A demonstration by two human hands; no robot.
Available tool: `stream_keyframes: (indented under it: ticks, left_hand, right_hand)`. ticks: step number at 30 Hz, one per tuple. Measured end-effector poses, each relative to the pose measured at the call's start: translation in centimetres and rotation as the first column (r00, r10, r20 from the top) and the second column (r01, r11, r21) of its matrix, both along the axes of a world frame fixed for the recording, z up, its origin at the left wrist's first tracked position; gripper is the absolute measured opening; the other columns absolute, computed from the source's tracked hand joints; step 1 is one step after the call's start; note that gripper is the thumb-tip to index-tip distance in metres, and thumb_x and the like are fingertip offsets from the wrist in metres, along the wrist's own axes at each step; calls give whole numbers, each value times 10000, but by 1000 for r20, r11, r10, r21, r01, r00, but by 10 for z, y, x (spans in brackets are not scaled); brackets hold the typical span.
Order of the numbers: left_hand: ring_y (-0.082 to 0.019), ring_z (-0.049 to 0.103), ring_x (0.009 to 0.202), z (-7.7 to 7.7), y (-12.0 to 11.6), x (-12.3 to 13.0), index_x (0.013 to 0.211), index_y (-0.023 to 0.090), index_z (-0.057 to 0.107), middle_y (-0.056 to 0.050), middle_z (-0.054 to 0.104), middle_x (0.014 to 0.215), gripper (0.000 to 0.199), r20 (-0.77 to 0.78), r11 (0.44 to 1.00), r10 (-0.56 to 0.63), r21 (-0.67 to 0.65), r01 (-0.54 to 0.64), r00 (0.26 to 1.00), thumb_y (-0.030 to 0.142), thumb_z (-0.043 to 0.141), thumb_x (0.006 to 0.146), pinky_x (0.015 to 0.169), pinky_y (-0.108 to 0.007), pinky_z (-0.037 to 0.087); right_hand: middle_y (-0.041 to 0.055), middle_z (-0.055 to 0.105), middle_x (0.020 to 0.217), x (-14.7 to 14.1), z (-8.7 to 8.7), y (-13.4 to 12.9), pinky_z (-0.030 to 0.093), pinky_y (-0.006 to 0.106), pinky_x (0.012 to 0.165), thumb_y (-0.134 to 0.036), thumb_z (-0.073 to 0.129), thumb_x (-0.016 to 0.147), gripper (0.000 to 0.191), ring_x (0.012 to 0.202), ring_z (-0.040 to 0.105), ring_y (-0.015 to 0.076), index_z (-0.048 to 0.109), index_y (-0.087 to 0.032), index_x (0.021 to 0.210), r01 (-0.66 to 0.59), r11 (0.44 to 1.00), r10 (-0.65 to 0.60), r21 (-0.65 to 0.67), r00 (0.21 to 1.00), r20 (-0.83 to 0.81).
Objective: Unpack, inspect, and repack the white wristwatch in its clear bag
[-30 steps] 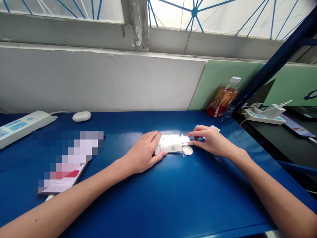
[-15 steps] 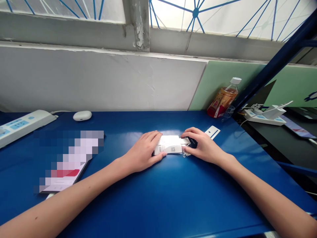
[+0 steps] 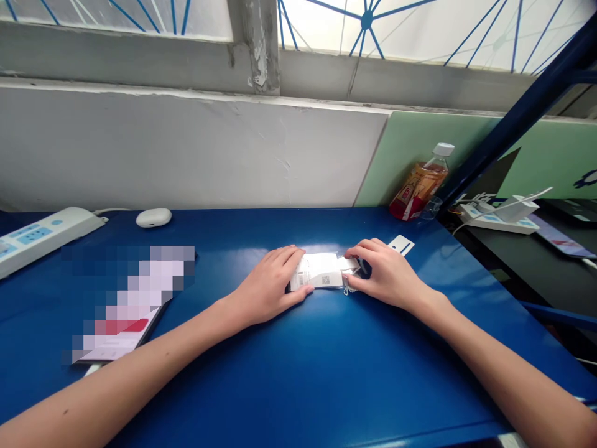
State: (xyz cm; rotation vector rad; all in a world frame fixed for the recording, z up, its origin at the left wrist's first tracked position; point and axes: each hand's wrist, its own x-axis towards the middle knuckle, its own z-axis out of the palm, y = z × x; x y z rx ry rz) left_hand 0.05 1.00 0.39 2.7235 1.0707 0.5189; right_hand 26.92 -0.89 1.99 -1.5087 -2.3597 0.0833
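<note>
A flat clear plastic packet [image 3: 321, 271] with a white label, bearing a barcode and a QR code, lies on the blue table. My left hand [image 3: 273, 283] is closed around its left end, thumb along the near edge and fingers over the far side. At the packet's right end my right hand [image 3: 385, 274] pinches a small white piece [image 3: 349, 264] between thumb and fingertips. That piece sticks out of the packet's end; its kind is unclear. A beaded chain [image 3: 347, 290] hangs out just below. Behind my right hand lies a white card with a slot [image 3: 401, 245].
On the left are a phone [image 3: 130, 311], partly blurred out, a white earbud case [image 3: 153, 218] and a power strip [image 3: 46, 236]. A drink bottle [image 3: 418, 186] leans near a blue post [image 3: 508, 124] at the back right. Another power strip [image 3: 501, 218] stands on the neighbouring black desk.
My right hand has shifted slightly right, and a little more of the white piece shows past the packet's end. My left hand and the packet stay in place.
</note>
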Motion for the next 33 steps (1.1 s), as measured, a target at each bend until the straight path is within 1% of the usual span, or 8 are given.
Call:
stream_keyframes:
  ticks: [3,8,13,18,24,27,30,33]
  left_hand:
    - [-356,511,1281,0,-1,1,1351,132,473,-183,552,1369,550,6,1000,12,0,-12,1000,493,536,942,1037,-490,447]
    - [-365,497,1294,0,0,1,1360,120,477,-192,543,1383,563,13,1000,11,-5,-10,1000,489,540,939,1051,-504,435]
    - [-362,497,1294,-1,0,0,1364,101,471,-206,539,1385,568,3,1000,3,4,-3,1000,477,534,944,1055,-506,430]
    - [-353,496,1294,-1,0,0,1378,108,454,-199,537,1388,575,-13,1000,-3,20,3,1000,479,530,945,1057,-498,427]
    - [-354,512,1279,0,-1,1,1363,92,475,-197,553,1372,576,-16,1000,16,23,-16,1000,477,536,940,1051,-482,434]
    - [-357,516,1275,0,-2,1,1357,80,482,-204,552,1372,579,-23,999,26,30,-26,999,485,523,945,1049,-479,436]
    - [-360,513,1280,0,-1,0,1362,91,484,-200,548,1380,578,-17,999,28,28,-27,999,494,511,949,1049,-485,437]
    - [-356,512,1283,1,-1,0,1356,106,492,-189,557,1372,560,-4,1000,15,12,-15,1000,488,516,946,1053,-489,434]
  right_hand:
    - [76,688,916,8,6,2,474,369,730,-429,665,825,293,856,605,255,680,-195,1000,0,1000,1,-13,1000,22]
    - [62,672,866,14,10,4,481,365,691,-461,633,851,409,806,623,247,638,-194,1161,-33,994,40,-101,997,68]
    - [111,676,997,12,8,2,523,423,775,-441,623,869,451,898,637,282,575,-157,1216,-39,996,43,-81,998,47]
    - [155,582,1297,10,-1,2,503,441,956,-377,610,904,329,1160,571,302,603,-185,1171,-228,971,225,-76,973,-41]
    - [181,570,1329,7,-5,3,510,472,957,-323,552,947,249,1178,575,319,618,-163,1125,-201,978,199,-50,979,-47]
    - [155,654,1218,11,-2,5,535,450,885,-325,506,974,242,1071,636,295,610,-169,1126,-192,981,191,-21,981,-40]
    - [111,720,1091,19,1,10,541,414,812,-317,443,1003,252,963,678,266,612,-187,1138,-133,991,132,3,989,-72]
    - [93,737,1094,26,1,15,525,401,822,-311,424,1008,263,986,690,266,639,-206,1116,-43,996,54,82,989,-136]
